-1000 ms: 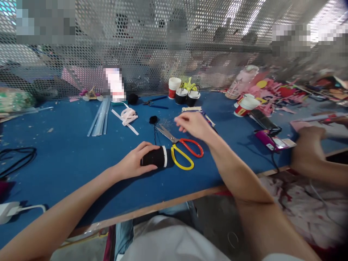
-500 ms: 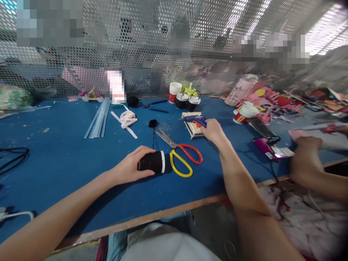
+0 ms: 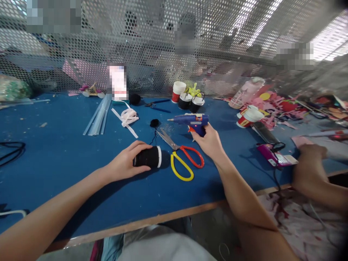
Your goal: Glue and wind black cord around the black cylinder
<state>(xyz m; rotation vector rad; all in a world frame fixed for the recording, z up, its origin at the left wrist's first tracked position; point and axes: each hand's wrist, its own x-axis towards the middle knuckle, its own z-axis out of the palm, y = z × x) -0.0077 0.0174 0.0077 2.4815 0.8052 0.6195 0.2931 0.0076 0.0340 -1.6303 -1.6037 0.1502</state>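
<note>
My left hand (image 3: 129, 161) is wrapped round a black-covered paper cup (image 3: 146, 157), which lies on its side with its white rim to the right. A black yarn strand runs from near the cup to a small black yarn bundle (image 3: 154, 123). My right hand (image 3: 210, 142) grips a blue glue gun (image 3: 190, 119) by its handle, raised off the table, its nozzle pointing left. Between my hands lie scissors (image 3: 176, 148) with one red and one yellow handle, blades slightly apart.
Glue sticks (image 3: 98, 117), white ribbon (image 3: 128, 116) and pliers (image 3: 157, 105) lie toward the back of the blue table (image 3: 89, 159). Cups (image 3: 178, 91) stand by the mesh wall. Pink scraps (image 3: 274, 105) and a purple device (image 3: 272, 155) are right, beside another person's arm (image 3: 310, 170).
My right hand has lifted the glue gun off the small stick rack and brought it toward me. My left hand still holds the cup, nearly in place.
</note>
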